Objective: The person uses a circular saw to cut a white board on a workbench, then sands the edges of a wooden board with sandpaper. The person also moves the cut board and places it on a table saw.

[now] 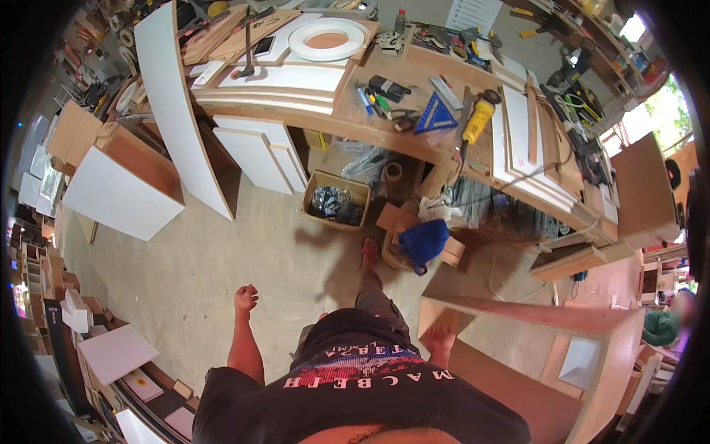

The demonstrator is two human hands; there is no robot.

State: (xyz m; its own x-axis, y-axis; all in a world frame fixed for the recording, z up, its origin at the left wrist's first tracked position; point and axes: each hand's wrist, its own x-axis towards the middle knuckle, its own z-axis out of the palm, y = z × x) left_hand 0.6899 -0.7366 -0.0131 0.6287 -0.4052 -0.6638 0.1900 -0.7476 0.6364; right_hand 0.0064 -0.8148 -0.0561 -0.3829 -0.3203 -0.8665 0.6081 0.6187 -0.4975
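My left hand (246, 297) hangs over the concrete floor at my side, fingers curled in with nothing visible in them. On the other side my right hand (440, 337) is low beside an open wooden box frame (518, 311), its fingers loosely apart. Whether that hand touches the frame, I cannot tell. Between me and the workbench (347, 122) stands a cardboard box of small metal parts (336, 203). A blue cloth or cap (424, 243) lies on an open carton (397, 259) to its right. One of my feet (369, 251) is stepped forward between them.
On the bench are a yellow power tool (481, 117), a blue triangular square (436, 115), markers (379, 102) and a roll of white edging (327, 38). White panels (251, 154) lean against the bench front; a tall curved-looking panel (174, 103) stands left. Offcuts (118, 354) lie behind left.
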